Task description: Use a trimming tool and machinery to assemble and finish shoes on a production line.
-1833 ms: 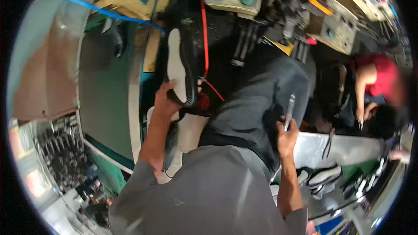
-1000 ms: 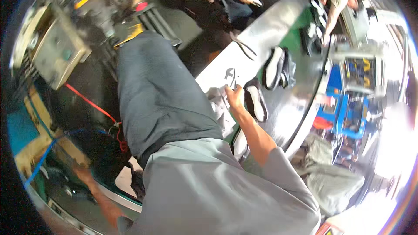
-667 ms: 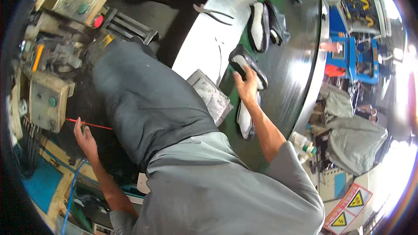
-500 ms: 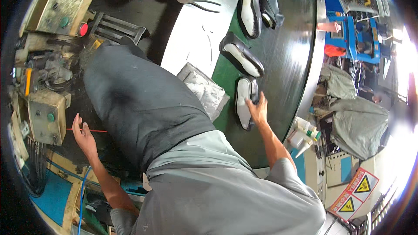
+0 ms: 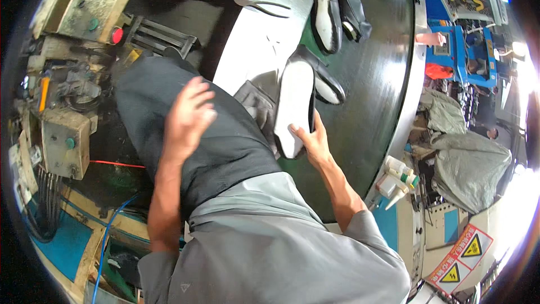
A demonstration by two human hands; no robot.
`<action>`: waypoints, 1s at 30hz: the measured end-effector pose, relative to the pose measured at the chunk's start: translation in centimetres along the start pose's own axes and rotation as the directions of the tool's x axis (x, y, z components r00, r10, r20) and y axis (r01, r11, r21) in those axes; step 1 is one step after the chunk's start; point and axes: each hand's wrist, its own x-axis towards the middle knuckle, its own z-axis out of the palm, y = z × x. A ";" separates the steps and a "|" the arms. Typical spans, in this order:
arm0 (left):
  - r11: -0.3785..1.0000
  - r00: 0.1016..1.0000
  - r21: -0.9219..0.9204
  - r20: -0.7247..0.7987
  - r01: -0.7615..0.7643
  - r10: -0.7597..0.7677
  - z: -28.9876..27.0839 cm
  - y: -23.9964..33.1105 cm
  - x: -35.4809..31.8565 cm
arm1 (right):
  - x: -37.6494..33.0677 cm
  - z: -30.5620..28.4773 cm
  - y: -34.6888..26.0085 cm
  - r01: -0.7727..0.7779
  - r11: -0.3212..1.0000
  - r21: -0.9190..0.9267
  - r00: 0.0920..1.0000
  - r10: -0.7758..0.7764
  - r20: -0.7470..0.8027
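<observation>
My right hand (image 5: 316, 142) grips a dark shoe (image 5: 296, 98) by one end, its white underside turned up and the thumb pressed on it. That shoe is lifted above the belt and partly covers another dark shoe (image 5: 328, 89) lying there. Over my dark-clothed thigh hangs my left hand (image 5: 190, 117), holding nothing, its fingers apart and slightly blurred. Beside the held shoe lies a crumpled grey cloth bundle (image 5: 254, 100), partly hidden by it. Farther off, a shoe with its white underside up (image 5: 325, 19) rests against a dark one (image 5: 351, 12).
Pincers (image 5: 261, 5) lie on the pale metal ledge (image 5: 239, 42) along the green belt (image 5: 357, 118). Glue-type bottles (image 5: 398, 175) stand at the right edge. At left are control boxes (image 5: 66, 141) with buttons and a dark slatted metal frame (image 5: 163, 36).
My right hand has picked up the nearest shoe from the belt and brought it left, toward me. My left hand has swung rightward from beside the control box to over my thigh.
</observation>
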 end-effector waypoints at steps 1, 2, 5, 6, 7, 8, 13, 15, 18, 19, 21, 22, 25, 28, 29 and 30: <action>0.999 0.999 -0.051 0.036 0.010 -0.009 1.7 -0.6 0.1 | 1.4 2.6 -1.9 0.048 0.999 0.026 0.993 -0.050 0.104; 0.997 0.998 -0.064 0.041 -0.049 0.051 3.5 -1.3 0.7 | 2.1 5.6 -4.8 0.027 0.993 0.117 0.978 -0.050 0.201; 0.987 0.974 0.104 -0.177 -0.121 0.138 4.4 0.6 2.0 | 4.2 12.4 -8.5 0.111 0.978 0.175 0.930 -0.164 0.329; 0.982 0.938 0.019 -0.293 -0.190 0.187 3.9 1.6 2.0 | 4.6 14.5 -10.3 0.139 0.986 0.092 0.922 -0.163 0.352; 0.978 0.919 0.048 -0.335 -0.205 0.209 2.4 2.1 1.6 | 5.2 16.2 -10.7 0.078 0.978 0.194 0.898 -0.154 0.413; 0.983 0.902 0.027 -0.393 -0.184 0.180 0.8 2.3 0.8 | 4.8 18.2 -11.8 0.057 0.965 0.256 0.874 -0.172 0.454; 0.956 0.882 -0.199 -0.460 -0.215 0.102 -5.0 0.7 -4.8 | 5.0 21.9 -10.2 0.146 0.980 0.133 0.677 -0.197 0.709; 0.913 0.847 -0.165 -0.462 -0.373 0.263 -6.9 2.1 -5.7 | 4.1 22.3 -8.7 0.224 0.973 0.059 0.629 -0.190 0.754; 0.893 0.861 -0.284 -0.474 -0.350 0.187 -10.5 4.6 -5.0 | 2.8 21.8 -7.5 0.371 0.923 -0.103 0.559 -0.133 0.818; 0.893 0.854 -0.282 -0.488 -0.350 0.181 -11.2 4.5 -5.4 | 2.2 21.8 -8.0 0.465 0.873 -0.151 0.501 -0.119 0.857; 0.982 0.886 -0.127 -0.459 -0.142 0.069 -12.4 4.3 -5.9 | 1.5 22.8 -8.2 0.377 0.916 -0.134 0.511 -0.085 0.855; 0.979 0.882 -0.147 -0.467 -0.139 0.055 -12.7 4.4 -6.4 | 1.5 23.8 -9.8 0.532 0.833 -0.154 0.495 -0.158 0.855; 0.977 0.893 -0.127 -0.438 -0.171 0.099 -12.1 5.9 -6.5 | 1.2 28.2 -14.4 0.666 0.726 -0.171 0.461 -0.220 0.860; 0.986 0.910 -0.052 -0.397 -0.155 0.122 -12.3 6.5 -6.0 | 2.3 30.8 -15.8 0.694 0.697 -0.180 0.440 -0.212 0.873; 0.986 0.909 -0.055 -0.399 -0.159 0.124 -12.3 6.2 -6.0 | 2.6 31.2 -15.7 0.717 0.668 -0.199 0.437 -0.208 0.875; 0.989 0.899 -0.001 -0.417 -0.150 0.136 -12.2 5.9 -6.0 | 2.7 31.3 -15.4 0.733 0.661 -0.160 0.423 -0.259 0.868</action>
